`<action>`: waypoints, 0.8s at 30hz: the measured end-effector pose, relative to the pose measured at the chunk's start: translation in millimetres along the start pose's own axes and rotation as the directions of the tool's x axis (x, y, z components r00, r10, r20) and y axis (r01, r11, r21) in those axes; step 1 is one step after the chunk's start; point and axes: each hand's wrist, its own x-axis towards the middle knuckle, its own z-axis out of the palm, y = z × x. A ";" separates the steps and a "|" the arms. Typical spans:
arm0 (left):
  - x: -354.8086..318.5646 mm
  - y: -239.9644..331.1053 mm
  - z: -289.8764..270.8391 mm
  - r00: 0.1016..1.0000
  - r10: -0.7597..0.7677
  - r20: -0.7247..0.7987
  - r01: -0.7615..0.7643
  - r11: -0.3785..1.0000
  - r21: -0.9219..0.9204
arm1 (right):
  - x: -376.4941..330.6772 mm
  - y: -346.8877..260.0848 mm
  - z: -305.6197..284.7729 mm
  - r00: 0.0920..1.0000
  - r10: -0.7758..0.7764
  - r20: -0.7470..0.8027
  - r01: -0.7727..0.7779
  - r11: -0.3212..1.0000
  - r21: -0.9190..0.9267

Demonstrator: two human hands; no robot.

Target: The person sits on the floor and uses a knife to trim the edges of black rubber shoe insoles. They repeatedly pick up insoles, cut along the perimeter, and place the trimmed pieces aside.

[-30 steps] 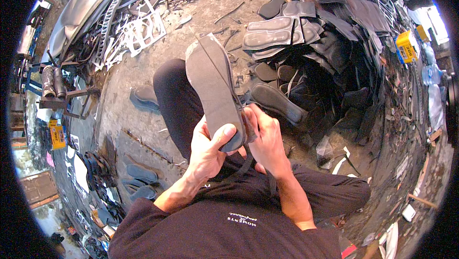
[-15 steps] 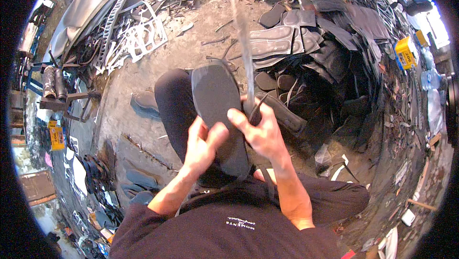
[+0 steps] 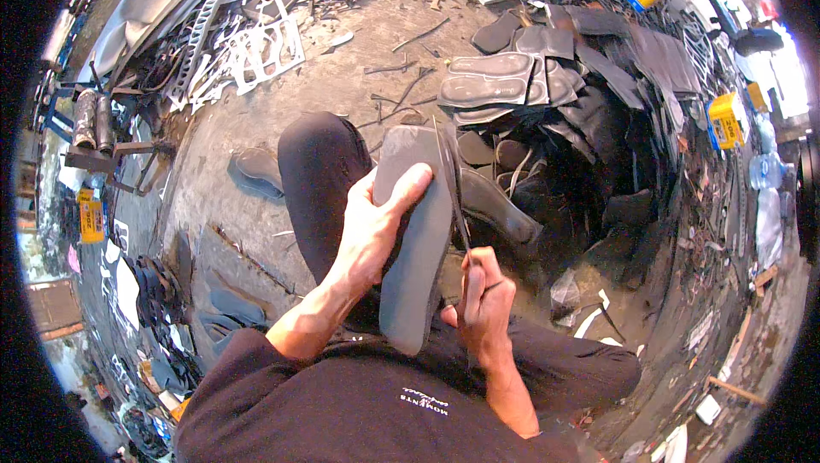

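A dark grey shoe sole [image 3: 418,245] stands lengthwise between my knees, its broad end pointing away from me. My left hand [image 3: 372,222] is closed around its left side, thumb pressed flat on its upper face. In my right hand [image 3: 487,299], the fingers are wrapped around the handle of a long, thin knife [image 3: 465,234]. The blade points away from me and lies along the sole's right edge near the broad end. A narrow dark strip shows at that edge; I cannot tell whether it is still joined to the sole.
Stacked dark sole sheets [image 3: 487,79] and cut pieces lie at the far right. White cut-out sheet scraps [image 3: 265,44] are at the far left. A loose sole [image 3: 256,171] rests left of my knee, with more soles [image 3: 235,309] nearer. A metal stand [image 3: 120,154] is at left.
The sole has shifted slightly right and turned. My left hand has moved up it and gripped its side. My right hand has come down and back toward me, lowering the knife along the edge.
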 end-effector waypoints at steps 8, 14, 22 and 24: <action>-3.4 -0.8 -36.4 0.904 -0.022 0.428 -0.042 0.989 0.141 | 39.4 -45.0 -43.9 0.977 0.087 0.197 -0.101 0.993 0.060; 7.4 19.0 -44.6 0.878 0.009 0.479 -0.162 0.946 0.279 | 2.3 -42.5 -59.1 0.950 0.149 0.273 -0.142 0.989 -0.046; -15.8 -2.8 -11.7 0.345 -0.195 0.918 -0.467 0.813 0.348 | 38.1 -13.5 -45.5 0.853 0.285 0.438 -0.339 0.940 0.048; 2.8 3.9 -23.3 0.602 0.048 0.797 -0.503 0.797 0.333 | 34.0 -15.7 -53.9 0.912 0.257 0.319 -0.328 0.924 0.194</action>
